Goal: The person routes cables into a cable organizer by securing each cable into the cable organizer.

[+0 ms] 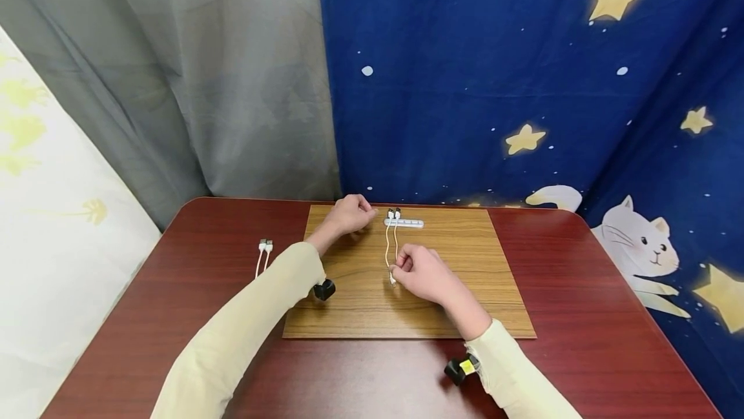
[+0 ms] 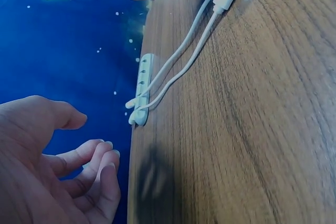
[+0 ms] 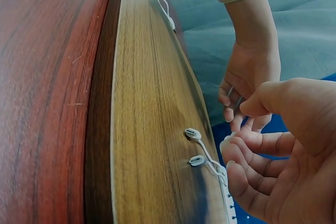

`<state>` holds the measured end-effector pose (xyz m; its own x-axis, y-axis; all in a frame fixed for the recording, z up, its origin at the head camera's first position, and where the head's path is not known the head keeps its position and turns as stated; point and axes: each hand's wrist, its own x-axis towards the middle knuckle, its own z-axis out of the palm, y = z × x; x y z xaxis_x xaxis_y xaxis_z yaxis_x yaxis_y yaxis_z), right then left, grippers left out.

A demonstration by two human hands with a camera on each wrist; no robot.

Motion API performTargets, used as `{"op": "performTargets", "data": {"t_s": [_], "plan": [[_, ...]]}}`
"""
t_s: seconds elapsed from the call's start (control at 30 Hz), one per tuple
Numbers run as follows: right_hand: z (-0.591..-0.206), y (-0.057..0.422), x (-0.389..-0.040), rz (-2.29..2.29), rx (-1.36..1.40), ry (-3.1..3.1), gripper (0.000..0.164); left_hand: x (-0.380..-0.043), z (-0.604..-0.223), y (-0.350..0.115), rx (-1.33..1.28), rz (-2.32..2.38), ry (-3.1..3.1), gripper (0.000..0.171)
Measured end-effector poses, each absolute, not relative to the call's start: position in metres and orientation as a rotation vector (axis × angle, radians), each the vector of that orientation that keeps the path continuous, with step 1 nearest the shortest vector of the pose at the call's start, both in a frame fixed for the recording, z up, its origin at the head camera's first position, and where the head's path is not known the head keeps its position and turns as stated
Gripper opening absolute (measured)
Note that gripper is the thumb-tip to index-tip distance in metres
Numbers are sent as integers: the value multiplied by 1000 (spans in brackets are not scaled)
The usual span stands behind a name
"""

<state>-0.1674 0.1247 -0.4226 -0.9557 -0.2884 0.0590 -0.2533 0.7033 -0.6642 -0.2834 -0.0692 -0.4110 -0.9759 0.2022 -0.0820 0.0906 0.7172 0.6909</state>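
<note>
A pale cable holder strip (image 1: pixel 411 223) with several slots lies near the far edge of the wood-grain board. Two white cables (image 2: pixel 185 61) are seated side by side at one end of it and run toward the board's front, ending in small white plugs (image 3: pixel 193 134). To the strip's left, my left hand (image 1: pixel 351 214) hovers over the far edge, its fingers loosely bent and holding nothing. Over the cables' near ends is my right hand (image 1: pixel 427 274), thumb apart from the bent fingers. The right wrist view shows nothing in its grasp and the plugs apart from it.
The wood-grain board (image 1: pixel 343 316) lies on a dark red table (image 1: pixel 192 316). Left of the board, two more white cables (image 1: pixel 263 254) with plugs lie on the table, partly hidden by my left sleeve. Grey and blue curtains (image 1: pixel 465 83) hang behind the table.
</note>
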Motion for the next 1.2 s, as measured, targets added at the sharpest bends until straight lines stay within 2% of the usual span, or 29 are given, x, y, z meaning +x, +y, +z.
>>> {"op": "performTargets", "data": {"t_s": [0.57, 0.93, 1.2], "plan": [[-416, 103, -160, -1080, -579, 2853, 16, -272, -397, -107, 304, 1112, 2813, 22], [-423, 82, -156, -1067, -707, 2797, 13, -256, -394, -139, 255, 1145, 2794, 24], [-424, 69, -151, -1048, -768, 2787, 16, -248, -396, -166, 206, 1186, 2782, 27]]}}
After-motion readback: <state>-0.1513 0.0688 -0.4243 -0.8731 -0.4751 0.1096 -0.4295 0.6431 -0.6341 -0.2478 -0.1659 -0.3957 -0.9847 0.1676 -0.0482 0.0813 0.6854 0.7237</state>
